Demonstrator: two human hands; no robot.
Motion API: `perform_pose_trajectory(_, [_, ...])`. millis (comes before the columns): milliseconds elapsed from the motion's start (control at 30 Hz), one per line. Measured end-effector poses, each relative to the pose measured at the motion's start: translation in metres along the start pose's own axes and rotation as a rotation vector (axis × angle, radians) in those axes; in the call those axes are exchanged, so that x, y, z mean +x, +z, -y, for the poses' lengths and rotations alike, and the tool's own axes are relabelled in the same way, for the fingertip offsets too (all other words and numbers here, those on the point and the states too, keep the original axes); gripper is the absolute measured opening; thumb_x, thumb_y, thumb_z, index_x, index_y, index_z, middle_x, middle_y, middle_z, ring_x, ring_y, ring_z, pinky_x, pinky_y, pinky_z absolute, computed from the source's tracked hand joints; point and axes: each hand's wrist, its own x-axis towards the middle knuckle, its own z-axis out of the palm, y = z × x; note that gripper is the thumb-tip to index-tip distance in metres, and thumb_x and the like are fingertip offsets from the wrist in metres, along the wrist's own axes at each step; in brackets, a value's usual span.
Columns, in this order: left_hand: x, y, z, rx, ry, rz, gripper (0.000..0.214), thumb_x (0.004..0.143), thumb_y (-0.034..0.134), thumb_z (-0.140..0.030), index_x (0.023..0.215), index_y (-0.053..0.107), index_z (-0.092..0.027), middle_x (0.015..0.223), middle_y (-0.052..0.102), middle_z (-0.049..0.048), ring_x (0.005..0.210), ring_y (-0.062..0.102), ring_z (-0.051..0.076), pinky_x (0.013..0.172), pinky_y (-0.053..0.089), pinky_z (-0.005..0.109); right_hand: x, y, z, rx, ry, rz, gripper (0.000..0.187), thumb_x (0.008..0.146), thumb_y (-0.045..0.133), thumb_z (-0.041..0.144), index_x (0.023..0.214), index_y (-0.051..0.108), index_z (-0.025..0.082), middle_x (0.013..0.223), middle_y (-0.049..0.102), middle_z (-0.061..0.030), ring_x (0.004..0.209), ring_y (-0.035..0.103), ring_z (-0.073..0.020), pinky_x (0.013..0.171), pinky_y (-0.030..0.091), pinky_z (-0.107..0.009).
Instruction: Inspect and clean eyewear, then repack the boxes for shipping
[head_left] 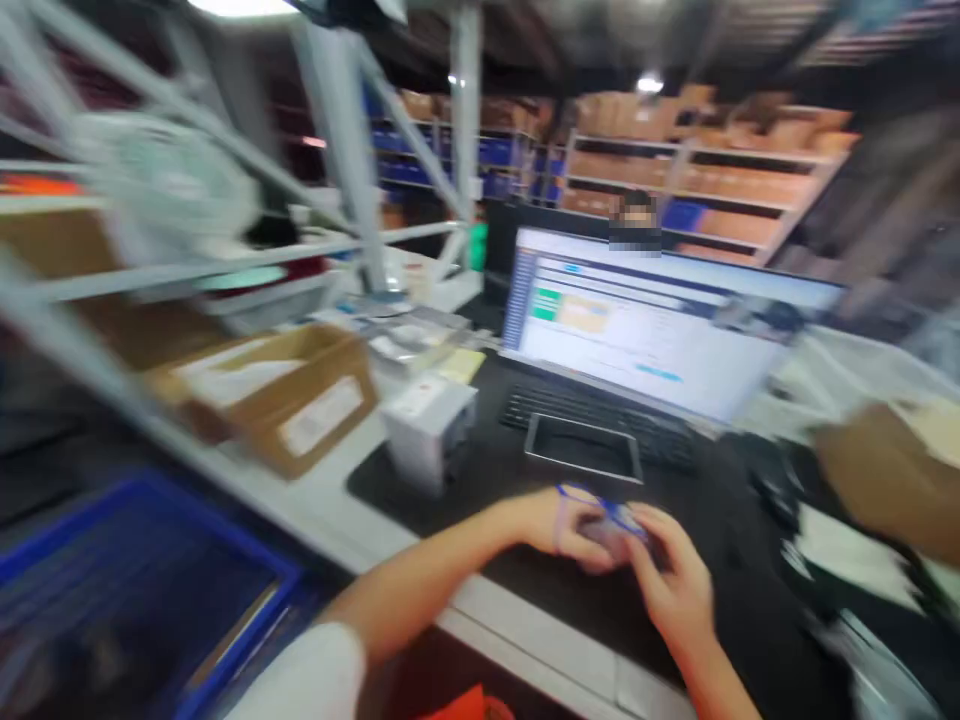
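The picture is smeared by motion. My left hand (566,528) and my right hand (675,580) meet over the black desk mat (480,470), in front of an open laptop (645,340). Both close around a small greyish object with a blue band or cord (604,510) that loops over my left fingers. What the object is stays too blurred to name. A small white box (427,425) stands on the mat to the left of my hands.
An open cardboard box (277,390) with white labels sits at the left. A blue crate (135,590) is at the lower left. A brown box (892,480) and white bags lie at the right. A person sits behind the laptop screen; shelves of cartons stand beyond.
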Motion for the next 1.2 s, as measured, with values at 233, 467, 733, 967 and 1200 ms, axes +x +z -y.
perform_pose_trajectory(233, [-0.005,-0.063,0.026,0.173,-0.264,-0.144,0.026,0.092,0.057,-0.037,0.095,0.072,-0.017,0.084,0.07,0.0042,0.075,0.062,0.018,0.07,0.049,0.029,0.018,0.009,-0.008,0.228,0.073,-0.018,0.016,0.087,0.07,0.022,0.101,0.063,0.024,0.11,0.069,-0.0081,0.094,0.068,-0.0203,0.071,0.057,-0.031])
perform_pose_trajectory(467, [-0.003,-0.02,0.004,0.173,0.169,-0.238,0.02,0.095,0.059,-0.027,0.111,0.067,-0.02,0.11,0.068,0.0076,0.103,0.063,0.02,0.093,0.049,0.034,0.011,0.005,0.007,0.264,-0.044,0.06,0.018,0.087,0.066,0.012,0.099,0.061,0.025,0.114,0.067,-0.0074,0.105,0.066,-0.0203,0.09,0.054,-0.036])
perform_pose_trajectory(733, [0.0,-0.007,0.01,0.013,0.12,-0.19,0.018,0.093,0.063,-0.03,0.104,0.071,-0.018,0.089,0.069,0.004,0.08,0.063,0.016,0.075,0.049,0.027,0.011,-0.001,0.01,0.28,-0.043,0.132,0.025,0.081,0.061,0.003,0.08,0.046,0.023,0.115,0.069,-0.0057,0.101,0.067,-0.019,0.085,0.053,-0.033])
perform_pose_trajectory(967, [0.002,-0.013,0.011,0.005,0.134,-0.338,0.014,0.093,0.062,-0.025,0.093,0.075,-0.018,0.084,0.071,0.0044,0.077,0.064,0.014,0.074,0.05,0.026,0.006,0.0,0.006,0.412,0.06,0.119,0.016,0.094,0.056,0.017,0.08,0.051,0.023,0.112,0.069,-0.0064,0.1,0.067,-0.0206,0.086,0.054,-0.036])
perform_pose_trajectory(1200, [0.003,-0.007,0.017,-0.394,-0.073,-0.432,0.027,0.085,0.072,-0.042,0.097,0.074,-0.017,0.076,0.064,0.0019,0.069,0.061,0.014,0.067,0.05,0.025,0.011,0.005,0.002,0.737,0.334,-0.196,0.025,0.101,0.052,0.035,0.084,0.066,0.024,0.091,0.067,-0.0024,0.076,0.065,-0.0154,0.073,0.053,-0.031])
